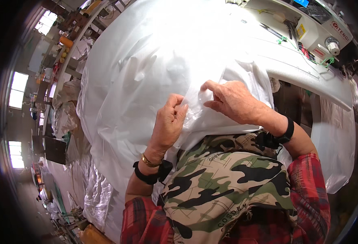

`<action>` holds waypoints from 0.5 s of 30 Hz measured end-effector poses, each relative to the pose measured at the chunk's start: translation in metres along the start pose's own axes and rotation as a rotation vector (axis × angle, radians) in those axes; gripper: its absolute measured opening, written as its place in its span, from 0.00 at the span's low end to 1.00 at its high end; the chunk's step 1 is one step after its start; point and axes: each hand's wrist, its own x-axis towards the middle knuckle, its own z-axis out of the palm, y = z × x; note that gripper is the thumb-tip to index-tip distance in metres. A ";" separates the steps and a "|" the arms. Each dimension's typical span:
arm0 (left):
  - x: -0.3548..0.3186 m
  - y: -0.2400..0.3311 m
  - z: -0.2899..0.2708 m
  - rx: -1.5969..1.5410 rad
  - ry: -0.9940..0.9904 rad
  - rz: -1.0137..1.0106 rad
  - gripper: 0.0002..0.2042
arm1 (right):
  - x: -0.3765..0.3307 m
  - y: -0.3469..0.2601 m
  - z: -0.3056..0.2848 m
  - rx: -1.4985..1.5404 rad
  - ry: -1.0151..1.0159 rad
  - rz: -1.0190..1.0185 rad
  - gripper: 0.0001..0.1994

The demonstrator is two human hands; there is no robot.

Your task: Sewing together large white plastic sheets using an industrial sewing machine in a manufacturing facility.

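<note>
A large sheet of white, slightly glossy fabric [154,61] is heaped over the work surface and drapes onto my lap. My left hand [168,122] pinches a fold of it near its lower edge, fingers curled. My right hand [231,99] lies just to the right, fingertips pressing and gripping the same wrinkled fold. Both wrists wear black bands, the left also a gold bracelet. A camouflage apron [223,179] and red plaid sleeves show below.
A white sewing machine [309,28] stands at the upper right, its bed partly under the fabric. More white and silvery material [93,191] is piled at the lower left. Shelves with orange thread cones [65,42] and windows lie far left.
</note>
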 end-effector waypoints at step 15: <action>-0.015 0.001 0.008 -0.021 -0.095 0.124 0.10 | -0.014 -0.025 0.025 -0.023 0.125 -0.238 0.09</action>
